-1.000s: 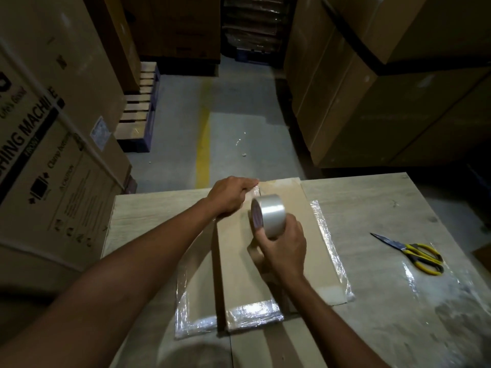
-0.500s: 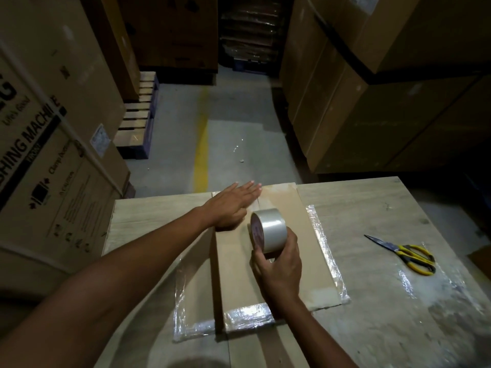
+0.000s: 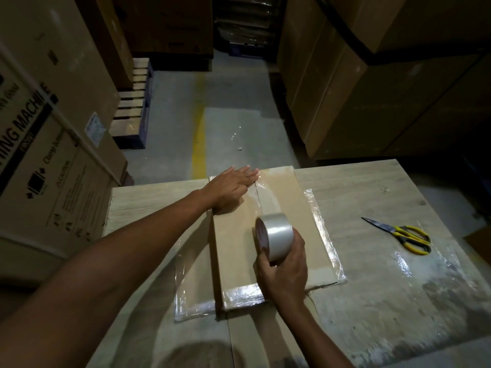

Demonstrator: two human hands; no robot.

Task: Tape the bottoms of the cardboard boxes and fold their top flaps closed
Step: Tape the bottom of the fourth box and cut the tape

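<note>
My left grip (image 3: 231, 189) has flattened out, fingers straight, pinning the tape end at the counter's (image 3: 372, 197) far edge. The cardboard box (image 3: 236, 245) lies flat mid-counter. My right grip (image 3: 284, 272), curled round the tape roll (image 3: 277, 235), has pulled nearer, so the bottom seam is getting taped.

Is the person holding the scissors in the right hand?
No, the right hand grips the tape roll; the scissors lie on the table.

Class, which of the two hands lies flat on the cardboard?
The left hand, fingers straight, pressing the far end of the box; the right hand instead curls around the tape roll.
</note>
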